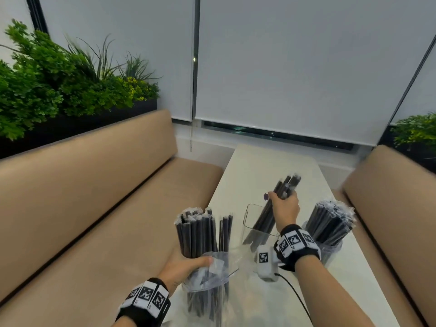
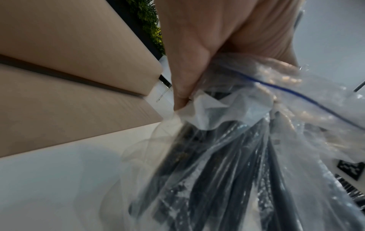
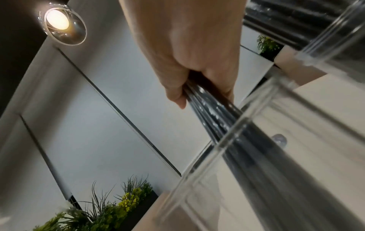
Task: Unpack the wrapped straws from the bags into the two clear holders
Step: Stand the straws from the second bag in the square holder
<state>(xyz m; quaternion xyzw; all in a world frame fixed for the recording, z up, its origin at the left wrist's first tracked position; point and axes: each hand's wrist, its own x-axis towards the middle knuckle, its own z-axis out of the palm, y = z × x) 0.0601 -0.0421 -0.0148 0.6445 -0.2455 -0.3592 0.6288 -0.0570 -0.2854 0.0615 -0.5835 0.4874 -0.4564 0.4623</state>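
Note:
My left hand (image 1: 186, 265) (image 2: 197, 62) grips a clear zip bag (image 1: 210, 279) (image 2: 227, 112) at the table's near left. Black wrapped straws (image 1: 198, 232) (image 2: 217, 179) stand up out of its open top. My right hand (image 1: 284, 206) (image 3: 197, 54) grips a small bunch of black straws (image 1: 289, 182) (image 3: 213, 112), tilted, with their lower ends inside the clear square holder (image 1: 249, 218) (image 3: 227, 145) at mid-table. A second clear holder (image 1: 335, 250) to the right is packed with wrapped straws (image 1: 330, 223).
The narrow white table (image 1: 259, 166) runs between two tan benches, left (image 1: 94, 185) and right (image 1: 389, 197). A small white device (image 1: 264, 263) with a black cable (image 1: 297, 296) lies in front of the square holder. Planters stand behind the benches.

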